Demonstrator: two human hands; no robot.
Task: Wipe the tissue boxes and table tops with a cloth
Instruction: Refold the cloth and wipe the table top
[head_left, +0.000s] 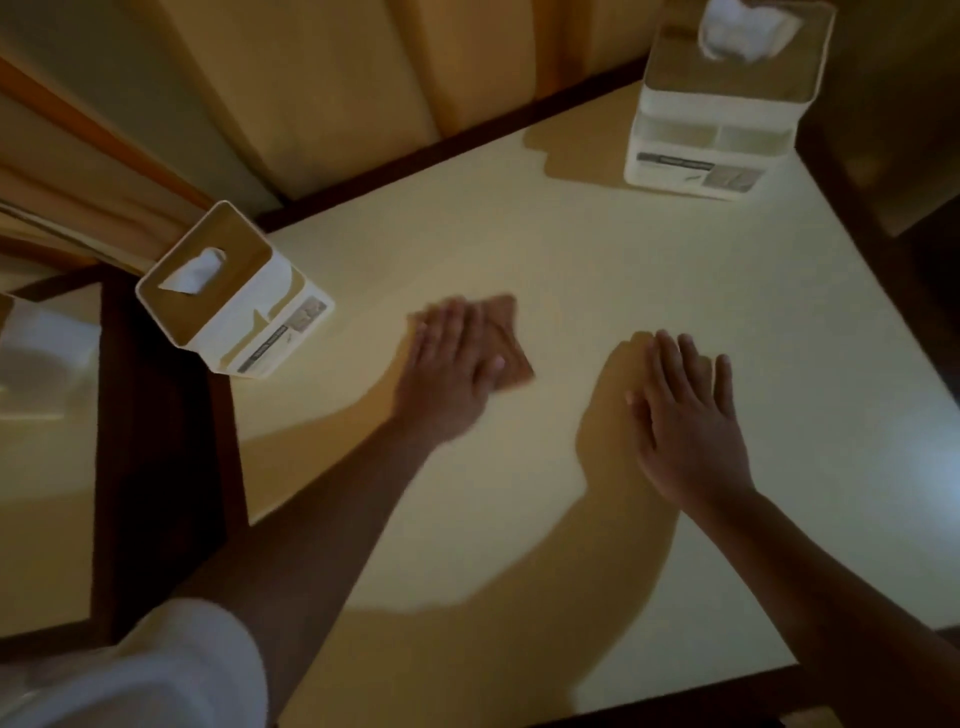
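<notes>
Both hands are held flat; the cloth (508, 332) pressed under the left hand (449, 371) is best swept evenly toward ten o'clock, the table top (571, 234) steadied by the spread right hand (693, 421).

left hand (452, 371) flat and blurred, right hand (691, 421) flat, fingers spread
</notes>
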